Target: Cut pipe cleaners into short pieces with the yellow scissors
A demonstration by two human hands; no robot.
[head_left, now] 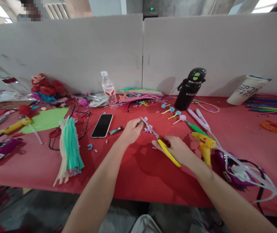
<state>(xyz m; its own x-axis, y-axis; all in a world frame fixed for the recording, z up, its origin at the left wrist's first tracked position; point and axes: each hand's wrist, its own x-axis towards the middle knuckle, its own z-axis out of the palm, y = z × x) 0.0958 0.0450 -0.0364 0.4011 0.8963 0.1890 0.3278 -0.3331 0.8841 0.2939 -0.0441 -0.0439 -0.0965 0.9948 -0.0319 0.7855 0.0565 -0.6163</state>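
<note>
My right hand [177,148] grips a pair of scissors [168,154] with yellow handles, its blades pointing up and to the left. Just beyond the blade tips, my left hand [132,130] is closed in a pinch on a small lilac piece [145,119]; its fingertips partly cover it. The blades reach up to this piece, but whether they touch it I cannot tell. Beneath the blades lies a little heap of lilac scraps [149,129] on the red tabletop [138,174]. Several small blue and lilac flowers on stems [177,114] lie beyond my right hand.
A yellow glue gun [204,142] stands right of my right hand, near a purple device [233,171] and cables. Left are a phone [102,125], a lighter [117,130] and bundled pipe cleaners [71,145]. A water bottle [109,92], black flask [190,90] and paper cup [246,90] stand behind.
</note>
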